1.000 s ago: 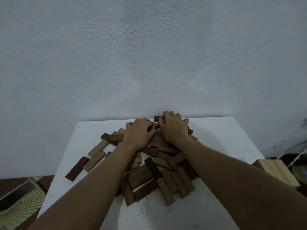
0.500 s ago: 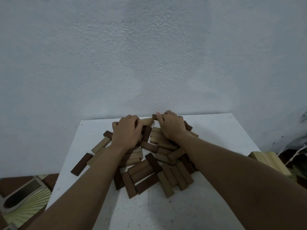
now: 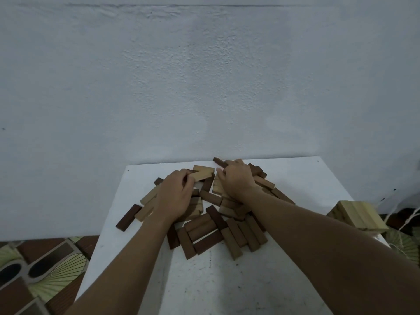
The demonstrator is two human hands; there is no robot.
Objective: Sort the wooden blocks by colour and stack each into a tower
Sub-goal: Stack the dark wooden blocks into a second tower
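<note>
The left hand (image 3: 175, 194) curls its fingers round a pale block (image 3: 203, 173); the right hand (image 3: 237, 179) lies curled over the pile (image 3: 229, 234) on the table (image 3: 302, 178), its hold unclear.

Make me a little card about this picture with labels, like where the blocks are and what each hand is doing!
Table: white table, against a pale wall
Blocks: mixed pile of dark and pale wooden blocks, unsorted
Towers: none built
Left hand: fingers grip a pale block at the pile's far side
Right hand: on the pile, fingers curled; grip unclear
Stray: one dark block lies apart, left of the pile
Off the table: pale wooden pieces to the right
</note>
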